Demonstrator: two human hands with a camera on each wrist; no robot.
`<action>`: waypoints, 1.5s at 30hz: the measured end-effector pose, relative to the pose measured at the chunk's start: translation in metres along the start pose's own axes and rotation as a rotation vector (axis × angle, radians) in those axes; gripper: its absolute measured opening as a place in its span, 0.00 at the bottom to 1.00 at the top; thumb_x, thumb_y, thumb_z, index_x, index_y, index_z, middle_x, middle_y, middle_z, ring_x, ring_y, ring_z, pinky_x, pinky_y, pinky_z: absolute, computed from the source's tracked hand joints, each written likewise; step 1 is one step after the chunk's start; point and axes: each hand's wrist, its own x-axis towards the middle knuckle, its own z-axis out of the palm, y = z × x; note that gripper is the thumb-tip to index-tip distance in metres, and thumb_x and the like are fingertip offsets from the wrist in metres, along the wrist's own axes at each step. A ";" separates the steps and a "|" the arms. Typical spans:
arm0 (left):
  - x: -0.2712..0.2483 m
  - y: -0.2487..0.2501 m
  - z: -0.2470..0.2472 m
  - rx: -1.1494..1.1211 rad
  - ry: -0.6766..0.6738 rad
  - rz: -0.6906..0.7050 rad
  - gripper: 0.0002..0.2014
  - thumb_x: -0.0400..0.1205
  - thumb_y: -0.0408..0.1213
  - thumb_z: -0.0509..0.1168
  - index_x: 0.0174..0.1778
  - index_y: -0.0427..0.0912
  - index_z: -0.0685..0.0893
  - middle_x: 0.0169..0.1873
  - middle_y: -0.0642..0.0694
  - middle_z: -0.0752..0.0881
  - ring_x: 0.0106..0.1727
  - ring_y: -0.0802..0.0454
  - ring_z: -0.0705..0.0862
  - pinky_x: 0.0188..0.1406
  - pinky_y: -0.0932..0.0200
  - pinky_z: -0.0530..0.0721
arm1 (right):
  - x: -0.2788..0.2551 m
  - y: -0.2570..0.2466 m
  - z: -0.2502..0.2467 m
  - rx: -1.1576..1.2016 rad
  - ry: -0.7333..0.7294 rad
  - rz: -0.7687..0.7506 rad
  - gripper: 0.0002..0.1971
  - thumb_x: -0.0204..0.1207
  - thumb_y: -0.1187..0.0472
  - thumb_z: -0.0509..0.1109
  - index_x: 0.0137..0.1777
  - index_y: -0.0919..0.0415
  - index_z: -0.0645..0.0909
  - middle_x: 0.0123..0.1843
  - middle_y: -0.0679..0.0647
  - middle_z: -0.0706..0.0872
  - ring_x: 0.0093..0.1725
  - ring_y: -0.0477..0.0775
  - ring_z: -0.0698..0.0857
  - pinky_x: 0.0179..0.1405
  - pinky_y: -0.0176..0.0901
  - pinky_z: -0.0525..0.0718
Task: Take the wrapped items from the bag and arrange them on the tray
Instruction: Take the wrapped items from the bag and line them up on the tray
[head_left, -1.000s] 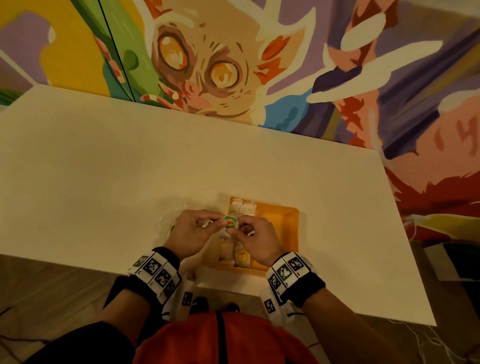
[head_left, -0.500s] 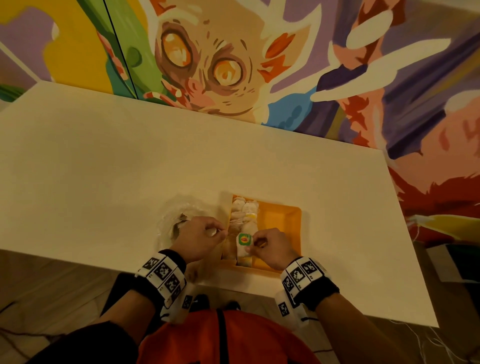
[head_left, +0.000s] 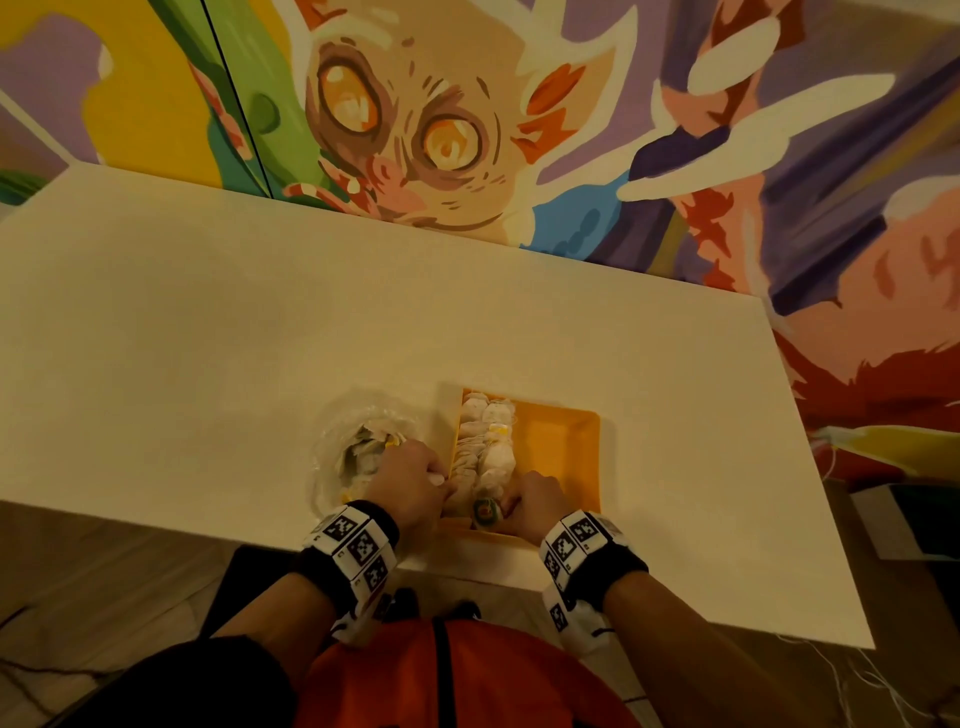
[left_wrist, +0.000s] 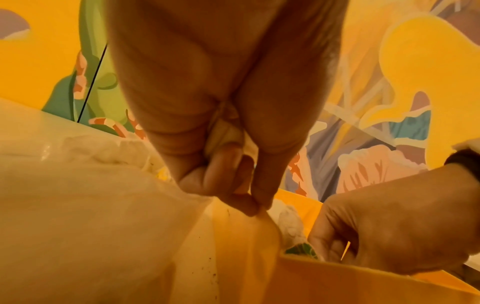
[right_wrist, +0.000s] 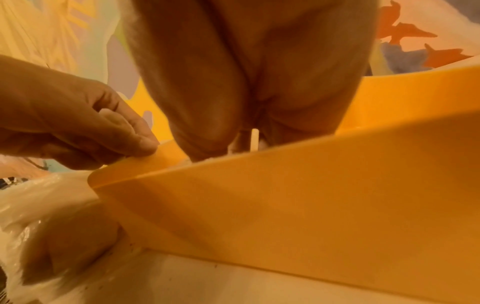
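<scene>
At the tray's (head_left: 561, 441) near edge, your right hand (head_left: 535, 501) pinches a stickered item (head_left: 485, 512); your left hand (head_left: 410, 480), fingers curled round white wrapping, rests beside the bag (head_left: 363, 447).

right hand (head_left: 535, 501): fingertips hidden behind its knuckles, grip on the labelled wrapped item (head_left: 487, 512) unclear | left hand (head_left: 410, 478): holds something pale, too hidden to name | bag (head_left: 358, 447): contents blurred, uncountable | tray (right_wrist: 311, 195): cut off by right-wrist frame edge
</scene>
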 end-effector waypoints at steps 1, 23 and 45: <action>0.000 0.000 0.000 -0.010 0.000 -0.005 0.08 0.77 0.41 0.74 0.46 0.40 0.91 0.47 0.45 0.89 0.42 0.58 0.79 0.40 0.66 0.74 | 0.001 -0.001 0.001 -0.005 0.004 0.012 0.16 0.65 0.53 0.83 0.27 0.54 0.79 0.30 0.46 0.81 0.29 0.40 0.76 0.23 0.27 0.65; -0.001 0.003 -0.002 -0.019 -0.012 -0.024 0.08 0.77 0.42 0.75 0.45 0.40 0.91 0.46 0.46 0.88 0.49 0.53 0.84 0.44 0.63 0.78 | 0.005 -0.002 0.013 0.293 0.105 0.058 0.30 0.59 0.57 0.87 0.60 0.55 0.80 0.52 0.47 0.88 0.44 0.44 0.85 0.33 0.24 0.77; -0.001 0.004 -0.001 -0.018 0.006 -0.029 0.08 0.76 0.41 0.75 0.45 0.41 0.91 0.47 0.46 0.88 0.45 0.57 0.78 0.42 0.65 0.75 | 0.001 -0.015 0.004 0.477 0.220 0.089 0.22 0.77 0.44 0.70 0.67 0.53 0.79 0.57 0.46 0.83 0.60 0.51 0.82 0.47 0.35 0.73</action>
